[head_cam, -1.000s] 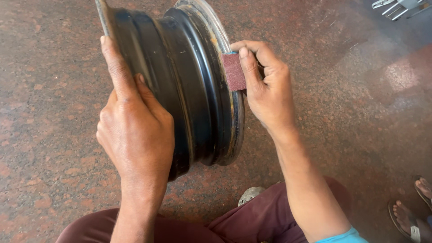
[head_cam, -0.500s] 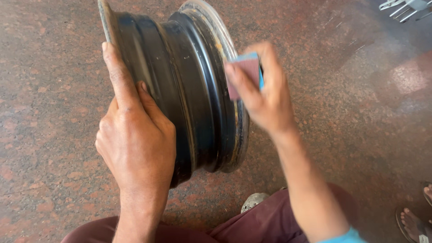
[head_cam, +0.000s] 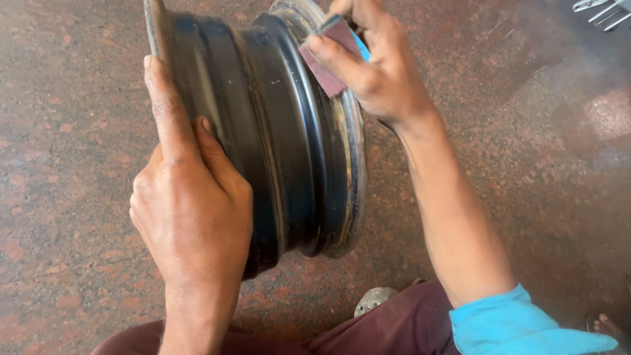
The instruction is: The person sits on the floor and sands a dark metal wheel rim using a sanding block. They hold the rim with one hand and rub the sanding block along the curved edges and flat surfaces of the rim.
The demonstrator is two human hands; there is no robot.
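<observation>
Rim (head_cam: 276,131) stands on edge on the floor (head_cam: 66,197), axle axis running left-right. My left hand (head_cam: 190,204) braces its left flange, fingers spread flat. My right hand (head_cam: 378,66) pinches sandpaper (head_cam: 323,69) against the upper right lip, nearer that edge.

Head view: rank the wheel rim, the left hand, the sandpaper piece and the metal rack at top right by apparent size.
1. black steel wheel rim
2. left hand, though it is nearer the camera
3. sandpaper piece, partly hidden by the right hand
4. metal rack, cropped, so unsure
</observation>
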